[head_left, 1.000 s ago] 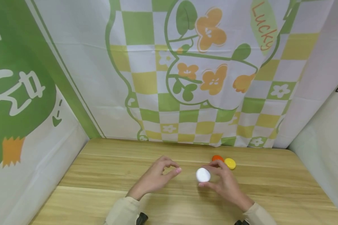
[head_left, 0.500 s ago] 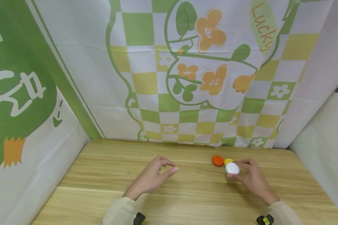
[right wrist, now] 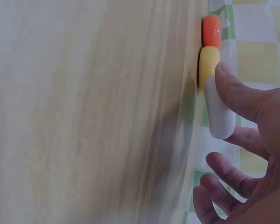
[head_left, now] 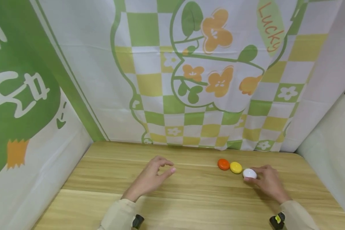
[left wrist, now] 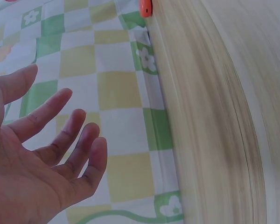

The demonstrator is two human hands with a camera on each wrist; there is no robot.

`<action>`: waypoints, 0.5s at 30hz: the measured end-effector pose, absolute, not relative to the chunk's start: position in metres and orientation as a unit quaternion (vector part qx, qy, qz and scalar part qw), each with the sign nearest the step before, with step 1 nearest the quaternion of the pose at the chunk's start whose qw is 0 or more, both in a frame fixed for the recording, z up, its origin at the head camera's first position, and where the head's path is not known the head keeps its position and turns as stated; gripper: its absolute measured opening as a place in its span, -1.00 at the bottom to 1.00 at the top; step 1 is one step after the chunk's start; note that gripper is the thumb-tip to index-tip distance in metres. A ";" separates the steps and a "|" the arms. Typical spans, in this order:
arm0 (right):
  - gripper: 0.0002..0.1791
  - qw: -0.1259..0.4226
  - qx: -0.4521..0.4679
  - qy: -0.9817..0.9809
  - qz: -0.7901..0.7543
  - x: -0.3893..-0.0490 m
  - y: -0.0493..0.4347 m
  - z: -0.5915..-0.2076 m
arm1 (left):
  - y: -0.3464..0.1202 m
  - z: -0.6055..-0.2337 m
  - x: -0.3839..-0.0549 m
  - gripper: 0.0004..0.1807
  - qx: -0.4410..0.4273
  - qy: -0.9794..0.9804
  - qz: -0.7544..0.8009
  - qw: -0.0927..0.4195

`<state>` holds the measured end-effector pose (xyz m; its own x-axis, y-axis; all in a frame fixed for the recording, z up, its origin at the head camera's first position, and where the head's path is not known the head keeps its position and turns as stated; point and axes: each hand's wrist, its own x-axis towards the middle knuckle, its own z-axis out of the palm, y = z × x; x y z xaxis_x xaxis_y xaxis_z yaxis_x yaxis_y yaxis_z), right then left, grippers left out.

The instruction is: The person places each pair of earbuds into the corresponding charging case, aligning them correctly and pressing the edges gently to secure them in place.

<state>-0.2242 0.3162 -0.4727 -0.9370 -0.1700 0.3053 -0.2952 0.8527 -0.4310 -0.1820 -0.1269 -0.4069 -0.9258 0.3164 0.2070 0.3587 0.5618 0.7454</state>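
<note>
Between thumb and index finger, my right hand (head_left: 268,182) pinches a smooth, rounded white disc (head_left: 249,173), held close over the table at the right. Its other fingers are spread below in the right wrist view, where the white disc (right wrist: 220,109) shows edge-on. Just left of it, a glossy yellow disc (head_left: 236,167) lies on the wood, and beside that an orange-red disc (head_left: 223,164); the three form a row. My left hand (head_left: 149,175) hovers left of the middle with nothing in it, its fingers loosely bent, as the left hand (left wrist: 51,149) in the left wrist view also shows.
The wooden table (head_left: 189,198) runs back to a checkered cloth (head_left: 201,118) with flowers hanging behind it. Green and white cloth panels (head_left: 23,95) rise at the left, and a pale one (head_left: 330,153) at the right. Dark wrist straps (head_left: 277,221) sit at the sleeves.
My right hand has carried the white disc rightward, past the orange-red and yellow discs, and lowered it beside the yellow one. My left hand has drifted slightly left.
</note>
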 end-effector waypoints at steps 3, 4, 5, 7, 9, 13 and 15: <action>-0.44 0.126 0.124 -0.955 0.237 -0.227 0.319 -0.475 | -0.132 -0.409 -0.183 -0.63 -0.183 -0.882 -0.433 0.028; -0.43 0.123 0.123 -0.956 0.235 -0.228 0.319 -0.475 | -0.134 -0.409 -0.184 -0.63 -0.179 -0.883 -0.432 0.027; -0.43 0.121 0.124 -0.957 0.232 -0.229 0.319 -0.475 | -0.136 -0.409 -0.184 -0.63 -0.177 -0.884 -0.432 0.027; -0.42 0.114 0.118 -0.960 0.228 -0.229 0.319 -0.476 | -0.140 -0.409 -0.185 -0.63 -0.171 -0.886 -0.429 0.029; -0.42 0.112 0.115 -0.961 0.224 -0.230 0.319 -0.476 | -0.144 -0.409 -0.186 -0.63 -0.167 -0.890 -0.423 0.032; -0.42 0.104 0.114 -0.963 0.222 -0.231 0.318 -0.475 | -0.153 -0.406 -0.190 -0.65 -0.157 -0.896 -0.413 0.038; -0.41 0.099 0.113 -0.964 0.220 -0.232 0.318 -0.475 | -0.158 -0.405 -0.192 -0.64 -0.150 -0.901 -0.405 0.040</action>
<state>-0.2320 0.3175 -0.4746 -0.9550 -0.1745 0.2398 -0.2612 0.8779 -0.4014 -0.1922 -0.1583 -0.4052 -0.9520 0.2377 0.1926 0.3018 0.6266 0.7185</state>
